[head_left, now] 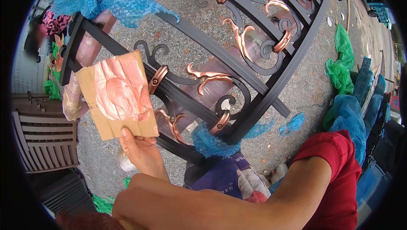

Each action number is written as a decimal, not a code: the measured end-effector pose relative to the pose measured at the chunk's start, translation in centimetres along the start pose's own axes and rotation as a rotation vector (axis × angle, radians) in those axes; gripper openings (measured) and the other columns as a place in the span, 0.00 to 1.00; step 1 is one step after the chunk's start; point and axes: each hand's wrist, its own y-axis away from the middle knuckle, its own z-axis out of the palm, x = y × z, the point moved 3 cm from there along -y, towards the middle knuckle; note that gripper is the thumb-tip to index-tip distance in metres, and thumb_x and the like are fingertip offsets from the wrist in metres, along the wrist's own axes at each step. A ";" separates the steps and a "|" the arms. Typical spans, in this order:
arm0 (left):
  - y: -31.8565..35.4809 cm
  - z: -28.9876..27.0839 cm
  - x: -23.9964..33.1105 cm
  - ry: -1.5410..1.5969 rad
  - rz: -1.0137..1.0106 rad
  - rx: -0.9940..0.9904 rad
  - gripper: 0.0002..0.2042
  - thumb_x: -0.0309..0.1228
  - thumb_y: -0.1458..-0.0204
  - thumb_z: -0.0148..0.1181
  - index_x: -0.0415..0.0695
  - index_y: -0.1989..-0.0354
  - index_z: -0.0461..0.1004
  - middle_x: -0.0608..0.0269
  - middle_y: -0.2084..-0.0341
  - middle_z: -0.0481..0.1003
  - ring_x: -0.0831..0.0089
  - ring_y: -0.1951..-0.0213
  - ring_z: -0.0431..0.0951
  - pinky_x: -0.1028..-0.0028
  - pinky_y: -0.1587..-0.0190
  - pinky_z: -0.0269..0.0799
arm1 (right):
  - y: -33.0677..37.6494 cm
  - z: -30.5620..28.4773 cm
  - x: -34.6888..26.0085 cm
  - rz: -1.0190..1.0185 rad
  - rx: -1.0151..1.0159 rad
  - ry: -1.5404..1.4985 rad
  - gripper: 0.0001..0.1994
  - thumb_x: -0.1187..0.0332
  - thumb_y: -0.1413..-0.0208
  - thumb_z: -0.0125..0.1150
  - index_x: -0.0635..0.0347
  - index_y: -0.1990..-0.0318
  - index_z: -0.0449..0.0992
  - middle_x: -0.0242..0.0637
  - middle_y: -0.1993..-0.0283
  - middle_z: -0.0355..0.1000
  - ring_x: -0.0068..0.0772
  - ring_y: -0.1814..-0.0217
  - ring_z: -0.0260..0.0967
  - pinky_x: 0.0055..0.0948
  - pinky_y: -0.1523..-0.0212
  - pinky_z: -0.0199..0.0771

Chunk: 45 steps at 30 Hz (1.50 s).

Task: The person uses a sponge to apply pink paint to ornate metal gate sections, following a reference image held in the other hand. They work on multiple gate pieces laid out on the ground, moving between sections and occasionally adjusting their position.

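Note:
My left hand pinches the lower edge of a piece of brown cardboard, its thumb in front and its fingers behind. Shiny copper-coloured paint covers much of the cardboard's face in wrinkled streaks. The cardboard overlaps a bar of a black metal fence panel with curled scrolls. Copper-coloured leaf ornaments and collars show on the panel. Across the lower front lies my bent right forearm, with my right hand turned down at the lower left; its fingers are hidden.
Blue bubble wrap is tied round the panel's far-left corner, and more round its near corner. Wrapped tubes lie under the panel. Brown slatted metalwork stands left. Green plastic lies right. A person is at the far left.

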 end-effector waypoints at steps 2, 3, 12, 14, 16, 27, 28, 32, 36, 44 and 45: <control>-0.1 -1.6 0.7 -0.008 -0.004 0.006 0.17 0.40 0.40 0.51 0.41 0.49 0.65 0.64 0.67 0.75 0.82 0.74 0.72 0.84 0.79 0.62 | -0.7 2.1 1.1 -0.033 -0.020 0.031 0.09 0.72 0.53 0.59 0.60 0.68 0.64 0.39 0.69 0.63 0.37 0.69 0.63 0.31 0.68 0.64; -0.2 -2.3 1.1 -0.012 -0.005 0.008 0.17 0.41 0.40 0.51 0.43 0.50 0.65 0.66 0.66 0.75 0.82 0.73 0.72 0.84 0.78 0.60 | -0.9 3.1 1.6 -0.047 -0.022 0.045 0.09 0.71 0.52 0.59 0.60 0.67 0.64 0.39 0.69 0.63 0.37 0.69 0.63 0.31 0.67 0.64; -1.2 -6.6 1.7 0.042 -0.081 0.177 0.12 0.33 0.39 0.51 0.37 0.56 0.67 0.57 0.68 0.76 0.76 0.68 0.77 0.76 0.73 0.74 | -3.4 2.2 12.1 0.081 0.356 -0.054 0.11 0.73 0.47 0.61 0.65 0.59 0.68 0.34 0.69 0.67 0.22 0.70 0.61 0.29 0.69 0.64; -0.9 -7.5 2.6 -0.067 -0.070 0.002 0.12 0.34 0.39 0.49 0.36 0.58 0.68 0.57 0.72 0.76 0.74 0.75 0.78 0.79 0.79 0.73 | -2.2 -0.9 12.7 0.080 0.529 -0.007 0.14 0.75 0.45 0.60 0.65 0.51 0.69 0.29 0.67 0.70 0.19 0.70 0.62 0.27 0.68 0.65; -0.8 -7.3 2.3 -0.111 -0.077 -0.021 0.12 0.34 0.39 0.49 0.36 0.59 0.69 0.56 0.73 0.76 0.74 0.77 0.77 0.81 0.81 0.72 | -0.2 -3.5 13.7 0.091 0.709 0.119 0.15 0.76 0.44 0.60 0.65 0.50 0.70 0.29 0.63 0.73 0.19 0.64 0.67 0.23 0.62 0.68; 0.2 -6.5 1.8 -0.201 -0.096 -0.149 0.12 0.33 0.38 0.48 0.35 0.59 0.70 0.57 0.72 0.76 0.76 0.78 0.76 0.80 0.81 0.72 | -2.7 -0.4 18.4 -0.198 0.591 0.753 0.16 0.81 0.55 0.62 0.66 0.55 0.73 0.38 0.54 0.69 0.28 0.54 0.69 0.25 0.55 0.69; 0.3 -6.4 1.7 -0.198 -0.100 -0.152 0.12 0.33 0.38 0.48 0.35 0.59 0.70 0.57 0.72 0.76 0.76 0.78 0.76 0.81 0.81 0.72 | -3.1 -0.1 18.2 -0.231 0.572 0.867 0.15 0.81 0.54 0.63 0.66 0.56 0.73 0.38 0.55 0.70 0.29 0.55 0.70 0.26 0.56 0.69; 0.2 -7.5 1.0 -0.140 -0.165 -0.073 0.11 0.32 0.39 0.50 0.34 0.59 0.70 0.57 0.72 0.76 0.76 0.77 0.77 0.80 0.80 0.73 | -3.1 2.0 19.1 -0.161 0.499 0.980 0.20 0.82 0.59 0.61 0.60 0.55 0.72 0.41 0.58 0.68 0.41 0.64 0.72 0.31 0.69 0.72; 0.2 -9.4 0.9 -0.197 -0.128 -0.003 0.12 0.34 0.39 0.50 0.35 0.60 0.70 0.57 0.72 0.76 0.75 0.78 0.76 0.80 0.82 0.71 | -2.1 2.1 20.2 -0.077 0.525 0.983 0.18 0.79 0.58 0.61 0.59 0.56 0.72 0.41 0.59 0.68 0.46 0.64 0.71 0.35 0.68 0.73; -0.8 -11.0 1.0 -0.148 -0.135 0.051 0.13 0.36 0.39 0.51 0.37 0.58 0.69 0.59 0.74 0.76 0.77 0.79 0.76 0.81 0.84 0.67 | 0.9 0.6 18.6 -0.165 0.438 0.895 0.16 0.78 0.58 0.62 0.64 0.57 0.72 0.39 0.60 0.68 0.31 0.64 0.68 0.23 0.66 0.68; -0.9 -11.4 0.9 -0.144 -0.133 0.055 0.13 0.36 0.39 0.51 0.38 0.58 0.69 0.59 0.73 0.76 0.77 0.79 0.76 0.81 0.84 0.67 | 1.9 -0.1 18.3 -0.038 0.512 0.734 0.16 0.77 0.56 0.63 0.64 0.57 0.73 0.38 0.59 0.69 0.30 0.63 0.68 0.24 0.63 0.68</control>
